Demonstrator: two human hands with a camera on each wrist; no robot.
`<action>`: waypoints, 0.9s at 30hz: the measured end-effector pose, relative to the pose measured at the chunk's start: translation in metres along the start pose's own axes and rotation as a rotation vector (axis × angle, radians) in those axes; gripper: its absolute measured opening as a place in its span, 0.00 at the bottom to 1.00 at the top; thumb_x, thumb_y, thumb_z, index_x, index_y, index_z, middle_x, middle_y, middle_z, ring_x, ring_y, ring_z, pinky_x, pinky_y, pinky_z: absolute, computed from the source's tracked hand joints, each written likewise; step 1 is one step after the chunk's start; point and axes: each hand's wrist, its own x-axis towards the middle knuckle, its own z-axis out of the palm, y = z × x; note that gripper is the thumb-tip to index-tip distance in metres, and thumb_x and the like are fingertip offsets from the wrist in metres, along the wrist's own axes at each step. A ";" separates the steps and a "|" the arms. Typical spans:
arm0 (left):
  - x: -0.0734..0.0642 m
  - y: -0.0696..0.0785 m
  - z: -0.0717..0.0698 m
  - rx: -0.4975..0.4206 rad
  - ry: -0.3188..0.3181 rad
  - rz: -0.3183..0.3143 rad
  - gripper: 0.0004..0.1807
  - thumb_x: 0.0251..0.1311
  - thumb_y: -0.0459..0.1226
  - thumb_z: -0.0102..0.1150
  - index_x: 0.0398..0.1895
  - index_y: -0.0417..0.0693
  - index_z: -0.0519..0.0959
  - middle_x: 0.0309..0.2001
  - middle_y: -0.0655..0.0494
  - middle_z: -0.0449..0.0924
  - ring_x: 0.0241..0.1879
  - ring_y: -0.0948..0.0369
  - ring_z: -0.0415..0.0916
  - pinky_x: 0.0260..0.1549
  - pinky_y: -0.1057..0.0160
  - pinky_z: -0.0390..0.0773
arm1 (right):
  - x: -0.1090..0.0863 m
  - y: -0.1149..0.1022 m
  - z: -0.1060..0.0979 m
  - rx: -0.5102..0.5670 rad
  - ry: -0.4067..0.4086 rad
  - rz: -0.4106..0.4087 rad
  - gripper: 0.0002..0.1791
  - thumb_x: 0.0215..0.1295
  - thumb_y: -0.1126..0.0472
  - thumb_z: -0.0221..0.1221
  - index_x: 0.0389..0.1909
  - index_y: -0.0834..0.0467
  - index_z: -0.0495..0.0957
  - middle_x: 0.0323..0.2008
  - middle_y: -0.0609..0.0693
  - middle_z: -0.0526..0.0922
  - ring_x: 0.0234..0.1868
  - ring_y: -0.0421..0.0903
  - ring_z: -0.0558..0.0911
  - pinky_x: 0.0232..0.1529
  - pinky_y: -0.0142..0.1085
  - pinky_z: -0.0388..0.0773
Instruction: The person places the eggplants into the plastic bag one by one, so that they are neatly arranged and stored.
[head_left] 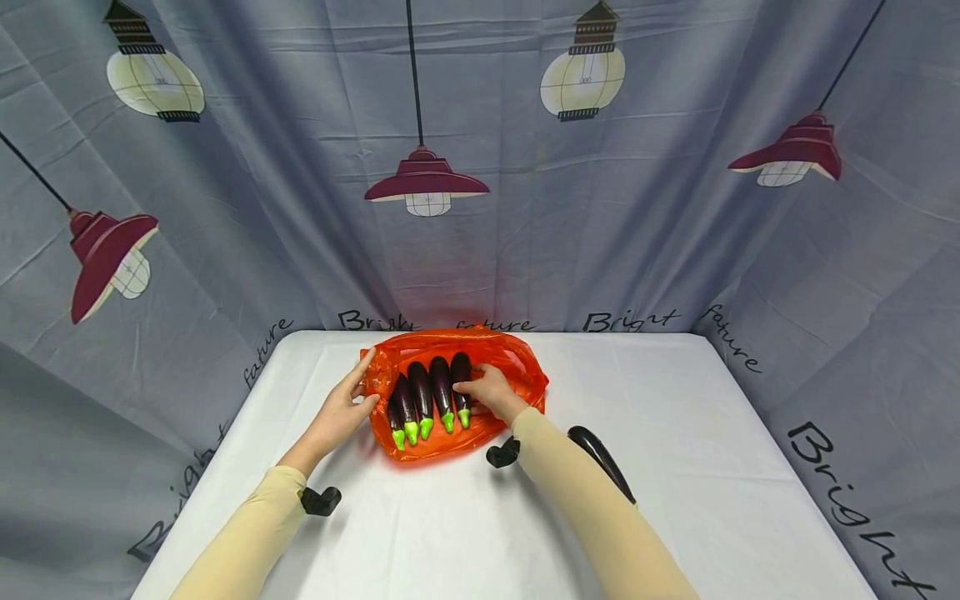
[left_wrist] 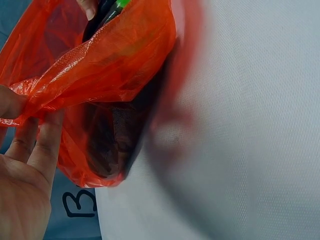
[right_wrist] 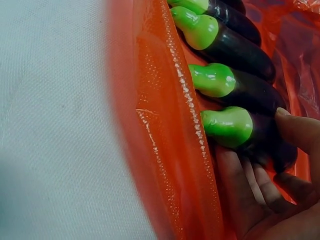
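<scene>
A red plastic bag [head_left: 480, 342] lies spread on the table with its mouth wide. Several dark eggplants [head_left: 422, 392] with bright green stem ends sit side by side inside it. At the bag's left edge my left hand [head_left: 341, 415] pinches the film between thumb and fingers; the left wrist view shows this hand [left_wrist: 30, 165] with its thumb over the rim. My right hand [head_left: 497, 392] reaches into the bag and grips the rightmost eggplant [head_left: 462, 371]. In the right wrist view the thumb lies on top of that eggplant [right_wrist: 230, 126], the fingers curled under its side.
Another dark eggplant [head_left: 600, 457] lies on the white table [head_left: 735, 467] right of the bag, partly covered by my right sleeve [head_left: 592, 500]. A grey curtain [head_left: 637, 217] printed with lamps and lettering surrounds the table at the back and sides.
</scene>
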 end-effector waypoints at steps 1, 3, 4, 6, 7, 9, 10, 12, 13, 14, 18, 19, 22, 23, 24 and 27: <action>0.000 0.000 0.000 0.000 0.001 0.001 0.45 0.70 0.25 0.54 0.84 0.62 0.49 0.81 0.40 0.40 0.71 0.37 0.62 0.48 0.70 0.78 | 0.000 0.000 0.000 -0.005 0.002 -0.001 0.42 0.65 0.60 0.70 0.75 0.67 0.61 0.55 0.62 0.78 0.39 0.51 0.83 0.38 0.44 0.86; 0.000 0.000 0.001 0.003 0.001 0.000 0.45 0.70 0.23 0.53 0.84 0.58 0.48 0.81 0.38 0.39 0.71 0.35 0.61 0.48 0.71 0.77 | -0.001 0.000 0.000 -0.015 0.006 -0.003 0.42 0.64 0.60 0.70 0.74 0.68 0.61 0.55 0.62 0.78 0.39 0.52 0.83 0.38 0.45 0.86; 0.001 0.000 0.001 0.006 0.001 -0.003 0.44 0.70 0.23 0.52 0.84 0.56 0.48 0.81 0.37 0.38 0.71 0.34 0.60 0.49 0.71 0.77 | -0.002 0.000 0.000 -0.020 0.008 -0.004 0.42 0.64 0.60 0.70 0.74 0.68 0.62 0.55 0.62 0.78 0.39 0.52 0.82 0.39 0.45 0.86; 0.001 0.001 0.002 0.007 0.001 -0.005 0.44 0.70 0.22 0.52 0.84 0.55 0.48 0.81 0.36 0.37 0.71 0.34 0.58 0.50 0.70 0.76 | -0.002 -0.001 0.000 -0.032 0.015 -0.004 0.42 0.64 0.60 0.71 0.74 0.68 0.62 0.55 0.63 0.78 0.39 0.52 0.82 0.40 0.45 0.86; 0.000 0.001 0.002 0.007 0.000 -0.006 0.45 0.70 0.23 0.52 0.84 0.56 0.48 0.81 0.35 0.37 0.71 0.34 0.59 0.50 0.70 0.77 | -0.002 -0.001 -0.001 -0.038 0.019 -0.003 0.42 0.63 0.61 0.71 0.73 0.69 0.62 0.55 0.63 0.78 0.40 0.52 0.83 0.40 0.45 0.86; 0.000 0.002 0.001 0.011 -0.002 -0.008 0.45 0.70 0.24 0.53 0.84 0.59 0.48 0.81 0.37 0.37 0.71 0.34 0.60 0.49 0.69 0.78 | -0.002 -0.001 -0.001 -0.048 0.021 -0.009 0.42 0.63 0.61 0.71 0.73 0.69 0.63 0.55 0.63 0.79 0.41 0.53 0.83 0.41 0.46 0.86; 0.000 0.001 0.000 0.013 -0.003 -0.005 0.45 0.70 0.24 0.53 0.84 0.61 0.48 0.81 0.38 0.37 0.71 0.35 0.61 0.48 0.69 0.78 | -0.002 -0.002 -0.002 -0.053 0.020 -0.010 0.42 0.63 0.61 0.71 0.73 0.70 0.63 0.55 0.63 0.79 0.41 0.53 0.84 0.41 0.46 0.86; -0.001 0.001 -0.001 0.013 -0.005 0.001 0.45 0.71 0.26 0.54 0.84 0.65 0.49 0.82 0.40 0.38 0.69 0.36 0.64 0.46 0.69 0.80 | -0.002 -0.002 -0.003 -0.061 0.017 -0.015 0.42 0.63 0.62 0.71 0.73 0.70 0.63 0.55 0.64 0.79 0.42 0.53 0.85 0.42 0.47 0.86; -0.001 0.001 -0.001 0.013 -0.007 -0.001 0.45 0.71 0.26 0.54 0.84 0.65 0.49 0.82 0.41 0.38 0.69 0.36 0.65 0.45 0.69 0.80 | -0.002 -0.002 -0.003 -0.064 0.015 -0.017 0.42 0.63 0.62 0.71 0.73 0.70 0.63 0.55 0.64 0.79 0.42 0.54 0.85 0.42 0.47 0.86; 0.000 0.001 -0.001 0.008 -0.008 0.000 0.45 0.71 0.26 0.54 0.84 0.64 0.49 0.82 0.42 0.38 0.68 0.36 0.66 0.45 0.69 0.80 | -0.003 -0.003 -0.004 -0.067 0.013 -0.020 0.42 0.63 0.62 0.71 0.73 0.70 0.62 0.56 0.64 0.78 0.42 0.55 0.85 0.43 0.47 0.86; 0.000 0.001 0.000 -0.011 -0.009 0.001 0.45 0.70 0.25 0.54 0.84 0.61 0.48 0.82 0.41 0.38 0.69 0.36 0.64 0.44 0.68 0.81 | -0.007 -0.006 -0.009 -0.088 0.014 -0.024 0.42 0.63 0.61 0.71 0.73 0.70 0.62 0.60 0.65 0.75 0.43 0.58 0.85 0.46 0.48 0.85; 0.000 0.001 0.000 -0.012 -0.008 0.001 0.45 0.70 0.25 0.54 0.84 0.61 0.48 0.82 0.41 0.38 0.70 0.36 0.63 0.45 0.68 0.80 | -0.008 -0.007 -0.010 -0.096 0.016 -0.027 0.42 0.63 0.61 0.71 0.73 0.69 0.62 0.61 0.65 0.74 0.44 0.59 0.85 0.47 0.48 0.84; 0.000 0.001 0.000 -0.004 -0.007 -0.001 0.45 0.70 0.25 0.54 0.84 0.62 0.48 0.82 0.41 0.38 0.72 0.36 0.60 0.46 0.69 0.79 | -0.011 -0.009 -0.014 -0.123 0.018 -0.039 0.42 0.63 0.60 0.71 0.73 0.69 0.63 0.63 0.65 0.73 0.46 0.60 0.84 0.49 0.47 0.84; 0.000 0.002 0.001 0.000 -0.007 0.001 0.45 0.70 0.25 0.54 0.84 0.62 0.48 0.82 0.41 0.38 0.72 0.37 0.59 0.46 0.69 0.79 | -0.012 -0.009 -0.015 -0.140 0.021 -0.044 0.42 0.62 0.60 0.71 0.73 0.69 0.63 0.64 0.65 0.73 0.47 0.59 0.83 0.50 0.47 0.83; 0.000 0.002 0.001 0.003 -0.007 0.001 0.45 0.70 0.25 0.54 0.84 0.62 0.48 0.82 0.41 0.38 0.72 0.37 0.59 0.47 0.69 0.79 | -0.013 -0.010 -0.016 -0.145 0.018 -0.047 0.42 0.63 0.60 0.71 0.73 0.69 0.64 0.64 0.65 0.73 0.48 0.59 0.83 0.52 0.47 0.82; 0.000 0.001 0.000 0.011 -0.008 0.002 0.45 0.70 0.25 0.54 0.84 0.63 0.48 0.82 0.41 0.39 0.72 0.37 0.60 0.47 0.69 0.80 | -0.015 -0.012 -0.019 -0.170 0.007 -0.067 0.42 0.62 0.59 0.71 0.73 0.68 0.64 0.64 0.65 0.74 0.49 0.59 0.82 0.55 0.48 0.81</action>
